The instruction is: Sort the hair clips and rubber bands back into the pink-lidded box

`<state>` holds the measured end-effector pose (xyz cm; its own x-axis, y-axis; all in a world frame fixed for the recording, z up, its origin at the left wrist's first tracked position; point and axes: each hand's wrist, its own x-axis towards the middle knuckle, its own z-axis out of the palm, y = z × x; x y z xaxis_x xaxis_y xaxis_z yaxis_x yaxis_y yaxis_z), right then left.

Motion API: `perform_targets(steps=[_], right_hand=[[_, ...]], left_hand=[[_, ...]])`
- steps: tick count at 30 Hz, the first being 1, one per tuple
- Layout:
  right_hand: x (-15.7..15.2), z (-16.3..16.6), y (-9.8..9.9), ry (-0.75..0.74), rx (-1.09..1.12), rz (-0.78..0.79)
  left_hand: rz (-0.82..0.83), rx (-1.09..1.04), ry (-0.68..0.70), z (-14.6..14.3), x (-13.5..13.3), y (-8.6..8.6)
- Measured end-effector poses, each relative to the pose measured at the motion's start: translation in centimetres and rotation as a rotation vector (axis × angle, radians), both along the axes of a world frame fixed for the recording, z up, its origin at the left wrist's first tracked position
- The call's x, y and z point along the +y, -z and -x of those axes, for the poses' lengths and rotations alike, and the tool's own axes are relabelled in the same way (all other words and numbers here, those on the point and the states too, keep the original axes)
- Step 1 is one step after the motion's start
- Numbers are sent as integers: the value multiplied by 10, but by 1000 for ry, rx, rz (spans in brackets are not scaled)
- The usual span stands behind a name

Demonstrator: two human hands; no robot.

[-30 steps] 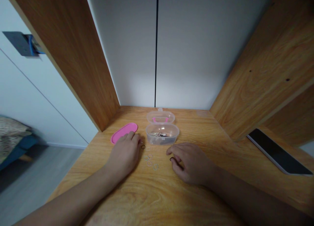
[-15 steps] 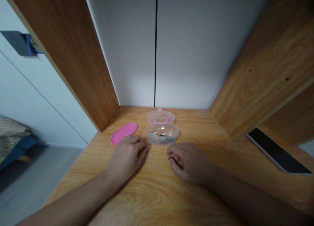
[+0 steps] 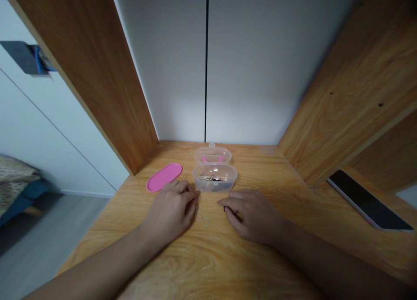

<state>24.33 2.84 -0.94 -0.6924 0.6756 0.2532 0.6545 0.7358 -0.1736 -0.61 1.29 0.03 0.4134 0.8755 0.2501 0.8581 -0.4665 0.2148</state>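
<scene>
My left hand (image 3: 172,205) rests on the table with its fingers bent and closed; its fingertips are at the edge of several small thin rings (image 3: 206,221), and what they pinch is too small to tell. My right hand (image 3: 252,214) is closed in a pinch, with a small black piece (image 3: 224,209) showing between thumb and fingers. Behind both hands stands a clear plastic box (image 3: 215,183), its lid (image 3: 212,154) swung open to the back. Thin metal and dark pieces (image 3: 210,178) lie inside. A pink oval tray (image 3: 163,177) lies beyond my left hand.
A phone-like dark slab (image 3: 368,200) lies on the right side of the wooden table (image 3: 202,269). Wooden panels (image 3: 352,96) rise at both sides, and a pale wall (image 3: 254,74) closes off the back.
My right index finger has stretched out a little to the left, and less of the black piece shows. The left fingertips have shifted slightly over the rings.
</scene>
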Motion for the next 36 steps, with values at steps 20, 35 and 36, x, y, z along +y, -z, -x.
perform_targets(steps=[20, 35, 36], right_hand=[[1, 0, 2, 10, 80, 30], [3, 1, 2, -35, 57, 13], [2, 1, 1, -32, 54, 15]], left_hand=[[37, 21, -30, 0, -1, -6], [67, -69, -48, 0, -1, -3], [66, -73, -44, 0, -1, -3]])
